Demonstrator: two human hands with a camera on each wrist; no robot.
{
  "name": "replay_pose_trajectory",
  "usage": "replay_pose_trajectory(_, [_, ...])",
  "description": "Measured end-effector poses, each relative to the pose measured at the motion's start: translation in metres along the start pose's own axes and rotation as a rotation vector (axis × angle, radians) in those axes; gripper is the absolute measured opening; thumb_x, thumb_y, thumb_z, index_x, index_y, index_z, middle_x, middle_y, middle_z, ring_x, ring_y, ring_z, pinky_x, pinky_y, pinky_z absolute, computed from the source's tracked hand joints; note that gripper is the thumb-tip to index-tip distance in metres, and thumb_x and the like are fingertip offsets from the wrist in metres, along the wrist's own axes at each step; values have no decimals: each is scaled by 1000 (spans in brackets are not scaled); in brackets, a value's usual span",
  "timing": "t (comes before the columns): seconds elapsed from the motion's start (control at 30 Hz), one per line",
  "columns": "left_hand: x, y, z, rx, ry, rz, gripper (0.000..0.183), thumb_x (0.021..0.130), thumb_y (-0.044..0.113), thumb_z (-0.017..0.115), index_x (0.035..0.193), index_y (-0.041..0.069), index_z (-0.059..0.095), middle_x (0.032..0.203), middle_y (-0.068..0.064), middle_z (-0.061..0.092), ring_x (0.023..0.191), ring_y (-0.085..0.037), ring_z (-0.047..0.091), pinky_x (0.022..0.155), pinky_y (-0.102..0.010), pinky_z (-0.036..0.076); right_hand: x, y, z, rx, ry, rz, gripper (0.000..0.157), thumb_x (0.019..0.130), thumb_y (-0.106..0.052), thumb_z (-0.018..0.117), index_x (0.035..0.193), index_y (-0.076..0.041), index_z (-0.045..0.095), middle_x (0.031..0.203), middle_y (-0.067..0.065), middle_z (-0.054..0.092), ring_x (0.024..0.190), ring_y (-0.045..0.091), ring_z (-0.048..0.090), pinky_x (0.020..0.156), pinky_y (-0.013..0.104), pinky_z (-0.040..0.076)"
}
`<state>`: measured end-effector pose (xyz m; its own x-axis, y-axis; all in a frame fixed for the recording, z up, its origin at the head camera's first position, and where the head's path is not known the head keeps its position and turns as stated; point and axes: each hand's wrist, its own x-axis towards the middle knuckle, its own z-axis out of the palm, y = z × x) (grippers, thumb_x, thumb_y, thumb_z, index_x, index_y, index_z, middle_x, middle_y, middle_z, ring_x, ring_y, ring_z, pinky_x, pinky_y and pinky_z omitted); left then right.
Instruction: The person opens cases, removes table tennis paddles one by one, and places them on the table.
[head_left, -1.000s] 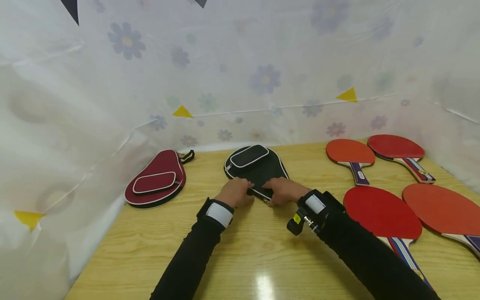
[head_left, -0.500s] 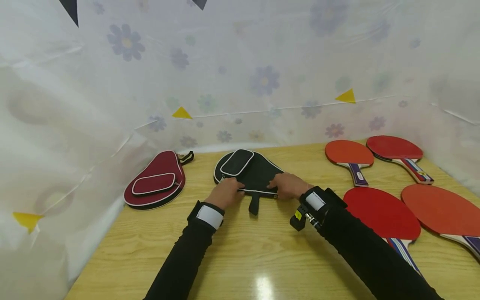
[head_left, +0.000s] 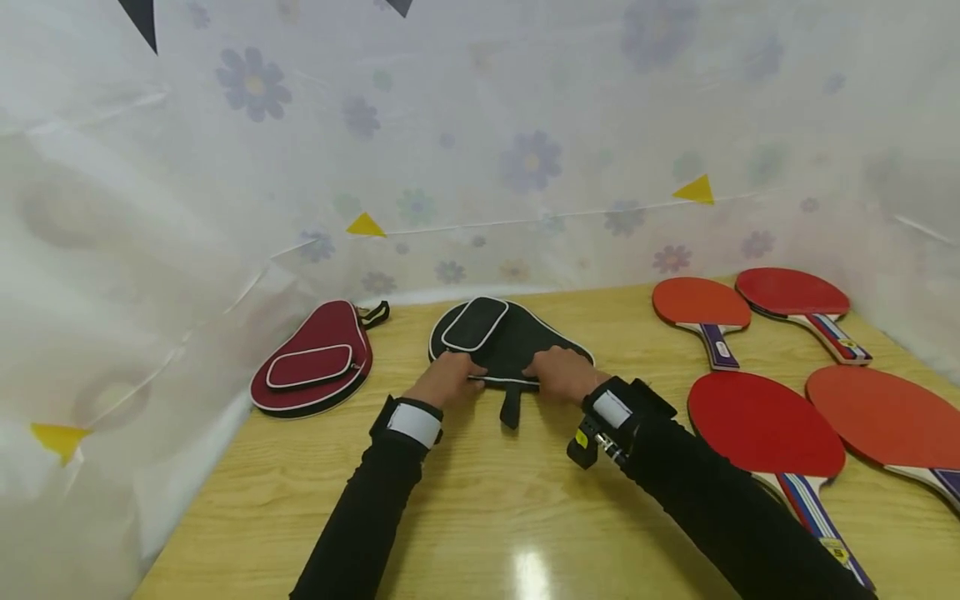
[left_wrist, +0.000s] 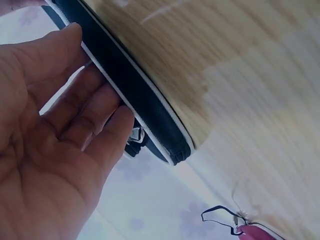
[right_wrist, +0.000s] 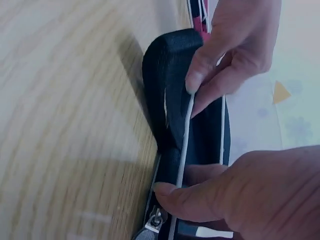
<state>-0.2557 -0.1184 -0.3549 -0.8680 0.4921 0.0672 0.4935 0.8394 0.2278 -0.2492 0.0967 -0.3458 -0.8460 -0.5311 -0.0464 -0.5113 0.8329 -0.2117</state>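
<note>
A black table-tennis bat case (head_left: 517, 337) with white piping and a small zipped pocket lies on the table, its rounded end to the left. My left hand (head_left: 450, 379) pinches the piping of its near edge; the left wrist view shows thumb and fingertips on the side band (left_wrist: 120, 70). Farther right on that edge, my right hand (head_left: 562, 375) grips it, thumb on the piping. A black strap (head_left: 510, 406) hangs from the near side between the hands. In the right wrist view a metal zip pull (right_wrist: 156, 218) sits close to the right thumb.
A maroon bat case (head_left: 311, 367) with a wrist loop lies at the left. On the right lie several table-tennis bats: a small orange one (head_left: 701, 302), a red one (head_left: 791, 292) behind, a nearer red one (head_left: 765, 421) and another orange one (head_left: 892, 412). A flowered sheet (head_left: 450, 150) hangs behind.
The black case has turned, its rounded end swinging left and its strap coming into view. The left hand has shifted slightly left; the right hand has lately slid left along the edge.
</note>
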Motion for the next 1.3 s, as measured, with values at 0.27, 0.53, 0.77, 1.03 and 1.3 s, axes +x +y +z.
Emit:
replay_pose_trajectory(0.27, [-3,10,3,22,16,-24,29,92,14,75,118,3,75,116,-12,73,84,-18,69,69,-30,47,2,8,-3,-5,46,-18,31,94,4,63,121,-7,75,121,14,71,107,35,68,77,38,57])
replay_pose_trajectory(0.53, [-4,17,4,48,34,13,29,89,15,78,116,4,76,113,-12,73,99,-26,72,81,-37,55,4,13,-3,8,70,-3,24,96,-5,65,117,-6,76,110,14,74,82,24,70,63,29,48])
replay_pose_trajectory(0.77, [-3,23,2,54,-3,41,29,90,14,78,116,2,75,113,-15,73,98,-27,72,76,-37,55,6,17,-5,12,116,-30,18,98,-11,65,103,-3,80,73,4,67,56,14,52,57,25,39])
replay_pose_trajectory(1.03, [-2,31,-1,52,-25,39,15,90,14,77,100,3,80,94,-13,76,81,-25,70,76,-41,53,12,20,-5,-26,124,-3,20,99,-17,64,101,-6,81,67,1,61,54,14,49,56,26,38])
replay_pose_trajectory(1.3, [-6,19,-7,22,-168,60,27,96,20,70,118,5,75,100,-15,74,76,-20,64,69,-32,47,13,21,-2,-28,110,14,21,100,-17,63,105,-6,81,75,4,65,55,14,48,55,25,35])
